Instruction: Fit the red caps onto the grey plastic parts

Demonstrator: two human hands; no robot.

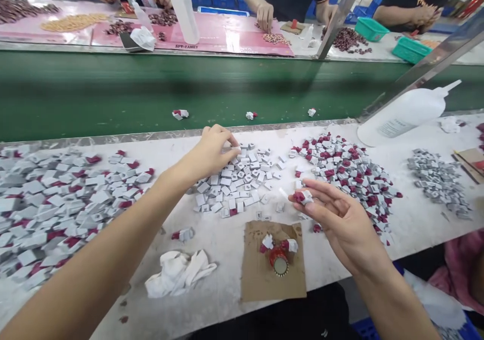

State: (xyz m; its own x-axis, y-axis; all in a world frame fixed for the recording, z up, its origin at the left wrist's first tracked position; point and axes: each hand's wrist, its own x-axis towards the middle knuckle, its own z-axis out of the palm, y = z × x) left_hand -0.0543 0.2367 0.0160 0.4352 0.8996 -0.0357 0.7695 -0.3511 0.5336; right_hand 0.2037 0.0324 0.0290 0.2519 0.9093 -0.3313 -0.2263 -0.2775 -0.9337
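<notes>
My right hand pinches a small maroon-and-white plastic piece between thumb and fingers, just left of a heap of similar maroon-and-white pieces. Over at the far side of a pile of small light grey pieces, my left hand has its thumb and forefinger drawn together at the pile's edge. What lies between those fingertips is too small to make out. Near my body, a brown cardboard square bears a red bottle-cap-topped object and two maroon-and-white pieces.
A large heap of grey-and-maroon parts covers the left. A crumpled white cloth lies in front. At right are a white squeeze bottle and darker grey parts. Beyond, a green conveyor belt carries several pieces; co-workers sit opposite.
</notes>
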